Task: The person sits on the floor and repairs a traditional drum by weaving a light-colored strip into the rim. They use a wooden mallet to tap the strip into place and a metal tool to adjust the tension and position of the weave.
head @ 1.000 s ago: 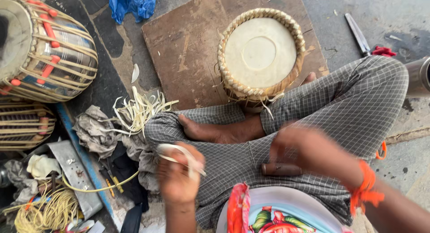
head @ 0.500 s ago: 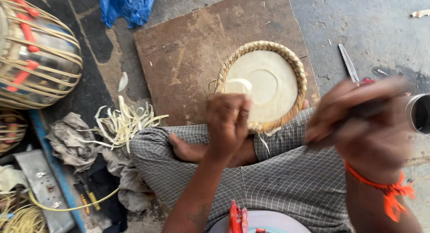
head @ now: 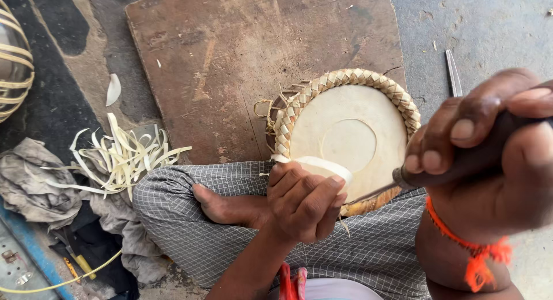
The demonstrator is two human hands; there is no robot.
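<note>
A round drum head (head: 348, 140) with a pale skin and a braided straw-coloured rim rests against my crossed legs, on a brown wooden board (head: 242, 58). My left hand (head: 302, 202) pinches a pale leather strip (head: 317, 163) at the near rim of the drum head. Close to the camera, my right hand (head: 489, 156) grips a dark-handled pointed tool (head: 455, 167). Its metal tip points at the rim beside my left hand. An orange thread is tied around my right wrist.
A pile of pale cut strips (head: 118, 159) lies left of my knee beside grey rags (head: 34, 179). A laced drum body (head: 12, 63) stands at the far left edge. A thin metal blade (head: 453, 72) lies on the grey floor to the right.
The view has closed in on the drum head. My left hand has dropped from over the skin to its near rim with the strip. My right hand has brought the tool's tip to the rim.
</note>
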